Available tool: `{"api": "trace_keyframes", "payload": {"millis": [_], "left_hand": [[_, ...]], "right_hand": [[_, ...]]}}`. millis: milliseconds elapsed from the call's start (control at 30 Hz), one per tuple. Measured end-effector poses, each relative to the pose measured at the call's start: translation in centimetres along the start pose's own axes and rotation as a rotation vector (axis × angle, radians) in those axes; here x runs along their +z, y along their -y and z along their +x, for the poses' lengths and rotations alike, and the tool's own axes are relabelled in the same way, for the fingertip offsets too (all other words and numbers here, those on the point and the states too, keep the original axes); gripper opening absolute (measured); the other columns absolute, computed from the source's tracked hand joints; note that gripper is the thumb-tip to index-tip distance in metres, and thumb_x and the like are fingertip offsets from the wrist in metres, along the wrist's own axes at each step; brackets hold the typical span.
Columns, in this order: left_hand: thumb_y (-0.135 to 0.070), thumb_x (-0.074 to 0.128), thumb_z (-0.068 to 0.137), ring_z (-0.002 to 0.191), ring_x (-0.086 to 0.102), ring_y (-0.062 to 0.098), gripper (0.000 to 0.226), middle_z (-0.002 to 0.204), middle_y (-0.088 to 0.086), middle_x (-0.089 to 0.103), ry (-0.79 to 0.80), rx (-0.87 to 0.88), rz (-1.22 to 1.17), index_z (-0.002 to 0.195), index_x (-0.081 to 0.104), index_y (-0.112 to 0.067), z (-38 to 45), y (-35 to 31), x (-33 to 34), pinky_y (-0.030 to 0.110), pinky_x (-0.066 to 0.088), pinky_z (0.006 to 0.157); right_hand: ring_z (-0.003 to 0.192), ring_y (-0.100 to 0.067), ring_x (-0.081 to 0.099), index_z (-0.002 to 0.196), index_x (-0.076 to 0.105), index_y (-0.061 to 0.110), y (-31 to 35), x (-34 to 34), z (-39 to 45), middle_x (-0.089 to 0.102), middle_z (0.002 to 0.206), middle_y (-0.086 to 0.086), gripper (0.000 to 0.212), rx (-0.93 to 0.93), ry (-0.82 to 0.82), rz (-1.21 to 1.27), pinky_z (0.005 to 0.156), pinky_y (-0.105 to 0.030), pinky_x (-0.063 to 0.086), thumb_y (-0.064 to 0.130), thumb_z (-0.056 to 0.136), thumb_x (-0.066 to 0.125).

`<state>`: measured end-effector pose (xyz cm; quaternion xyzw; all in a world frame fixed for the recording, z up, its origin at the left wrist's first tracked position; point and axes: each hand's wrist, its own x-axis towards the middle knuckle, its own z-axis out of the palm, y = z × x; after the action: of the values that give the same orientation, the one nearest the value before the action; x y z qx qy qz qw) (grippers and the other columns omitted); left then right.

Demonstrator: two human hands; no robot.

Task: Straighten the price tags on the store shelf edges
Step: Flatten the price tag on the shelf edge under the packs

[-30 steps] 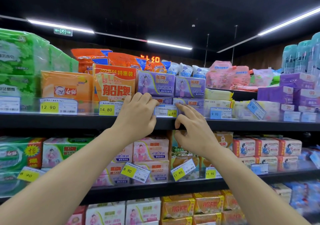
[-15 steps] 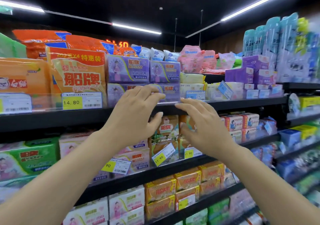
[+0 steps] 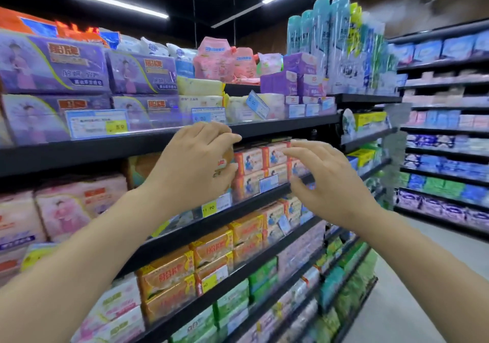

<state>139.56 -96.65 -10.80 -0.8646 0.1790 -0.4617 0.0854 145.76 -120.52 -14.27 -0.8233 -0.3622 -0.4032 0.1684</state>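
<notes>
Price tags [image 3: 209, 115] sit untouched above the left hand [image 3: 194, 164], loosely curled grip empty; right hand [image 3: 324, 181] spread, empty.

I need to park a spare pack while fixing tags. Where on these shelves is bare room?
Only one bare patch shows: the dark gap on the top shelf, between the yellow packs and purple boxes, below the pink pouches. Every other tier is packed tight. The aisle floor lies open.

Glossy plastic soap wrappers [image 3: 53, 62] above matt black shelf edge [image 3: 277, 127].
</notes>
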Motion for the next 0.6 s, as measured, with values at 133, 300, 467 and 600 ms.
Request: {"api": "trace_keyframes", "payload": {"millis": [133, 300, 467, 600], "left_hand": [[-0.039, 0.045, 0.083, 0.107, 0.056, 0.028, 0.049, 0.117, 0.007, 0.061, 0.034, -0.015, 0.013, 0.120, 0.061, -0.012, 1.2, -2.1, 1.8, 0.044, 0.043, 0.094], [-0.037, 0.053, 0.082, 0.112, 0.054, 0.027, 0.048, 0.122, 0.007, 0.059, 0.090, -0.060, 0.056, 0.124, 0.059, -0.012, 2.7, -4.0, 3.7, 0.044, 0.041, 0.099], [-0.037, 0.055, 0.080, 0.113, 0.054, 0.029, 0.051, 0.122, 0.009, 0.059, 0.087, -0.106, 0.113, 0.125, 0.058, -0.011, 5.0, -4.0, 5.4, 0.045, 0.040, 0.100], [-0.036, 0.055, 0.081, 0.112, 0.052, 0.030, 0.051, 0.121, 0.010, 0.059, 0.065, -0.139, 0.147, 0.124, 0.057, -0.009, 7.0, -2.7, 7.0, 0.046, 0.040, 0.098]], "right_hand": [[0.124, -0.024, 0.046, 0.125, 0.056, 0.013, -3.2, -0.8, -0.9, 0.056, 0.130, -0.006, 0.044, 0.002, -0.007, 0.009, 0.105, -0.035, 0.028, 0.024, 0.083, 0.052], [0.124, -0.023, 0.046, 0.125, 0.057, 0.012, -6.1, -0.8, -1.3, 0.056, 0.129, -0.005, 0.044, -0.007, 0.000, 0.029, 0.105, -0.034, 0.028, 0.026, 0.083, 0.049], [0.125, -0.023, 0.045, 0.126, 0.056, 0.012, -8.1, 1.0, 0.3, 0.055, 0.131, -0.006, 0.046, -0.011, -0.020, 0.078, 0.105, -0.032, 0.025, 0.024, 0.082, 0.052], [0.122, -0.023, 0.047, 0.126, 0.057, 0.012, -9.6, 3.4, 2.3, 0.056, 0.130, -0.005, 0.046, -0.041, -0.034, 0.099, 0.104, -0.031, 0.026, 0.025, 0.082, 0.053]]}}
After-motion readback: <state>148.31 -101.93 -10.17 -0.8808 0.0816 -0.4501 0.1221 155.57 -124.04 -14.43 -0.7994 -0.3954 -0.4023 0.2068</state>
